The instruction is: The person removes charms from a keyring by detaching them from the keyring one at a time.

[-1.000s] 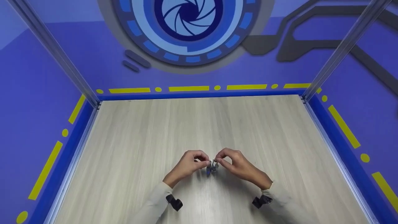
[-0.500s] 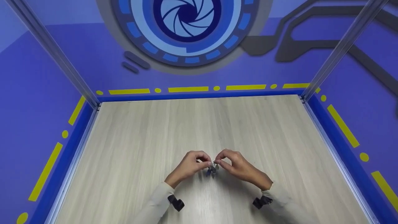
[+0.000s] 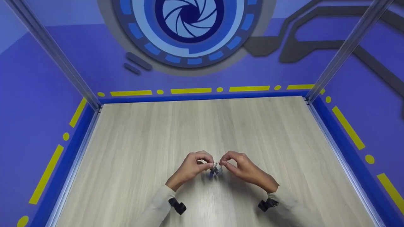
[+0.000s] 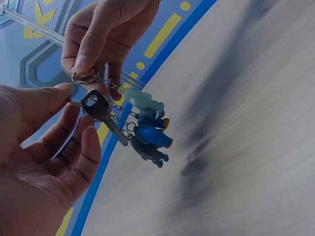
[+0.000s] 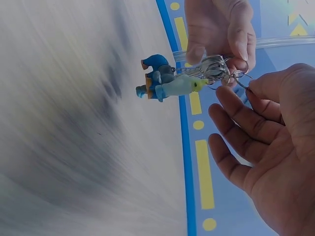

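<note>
Between both hands hangs a key ring bunch [image 3: 216, 170], above the table. My left hand [image 3: 193, 165] pinches a metal ring between thumb and fingertips, close to a key [image 4: 100, 107] with a dark bow. With thumb and index finger, my right hand [image 3: 242, 167] grips another thin ring [image 5: 242, 81] linked to the bunch. Small animal-like figurines dangle on short chains: a pale green one [image 4: 141, 99], a blue one with orange ends [image 4: 153, 135] and a dark grey one [image 4: 146, 150]. In the right wrist view the key is largely hidden behind the rings.
A wood-grain table [image 3: 142, 135] spreads beneath the hands, with their shadows on it. Blue printed panels [image 3: 176, 78] with yellow marks enclose its back and sides, joined by metal posts [image 3: 350, 44]. Each sleeve carries a black wrist camera [image 3: 177, 206].
The hands came slightly closer together half a second ago and are now a little farther apart, the right one having shifted right. Both keep their pinch while the figurines swing.
</note>
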Motion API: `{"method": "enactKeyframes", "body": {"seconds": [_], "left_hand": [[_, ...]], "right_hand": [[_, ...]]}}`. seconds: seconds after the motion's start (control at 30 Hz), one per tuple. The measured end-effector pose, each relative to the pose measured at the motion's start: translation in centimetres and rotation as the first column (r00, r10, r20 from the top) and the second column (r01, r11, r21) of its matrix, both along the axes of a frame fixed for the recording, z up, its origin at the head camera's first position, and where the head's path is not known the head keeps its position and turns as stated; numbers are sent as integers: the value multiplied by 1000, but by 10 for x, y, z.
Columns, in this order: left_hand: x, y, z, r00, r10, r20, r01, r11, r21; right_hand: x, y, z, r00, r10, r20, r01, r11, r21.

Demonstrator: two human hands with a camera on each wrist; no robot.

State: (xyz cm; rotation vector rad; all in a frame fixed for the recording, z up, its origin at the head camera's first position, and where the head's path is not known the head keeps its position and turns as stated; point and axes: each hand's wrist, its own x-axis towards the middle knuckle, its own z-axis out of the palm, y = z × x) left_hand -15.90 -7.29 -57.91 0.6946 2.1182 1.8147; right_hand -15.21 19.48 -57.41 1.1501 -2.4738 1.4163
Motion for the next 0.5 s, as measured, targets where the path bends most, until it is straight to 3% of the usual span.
{"method": "enactKeyframes", "body": {"seconds": [0.17,0.5], "left_hand": [[0,-5,-2,999,50,0,-50,999,-5],[3,-10,-3,992,123,-9,-123,991,-58]], "right_hand": [[-1,3,0,999,-38,19,39,998,-43],[3,15,-6,996,-80,32,81,997,-11]]}}
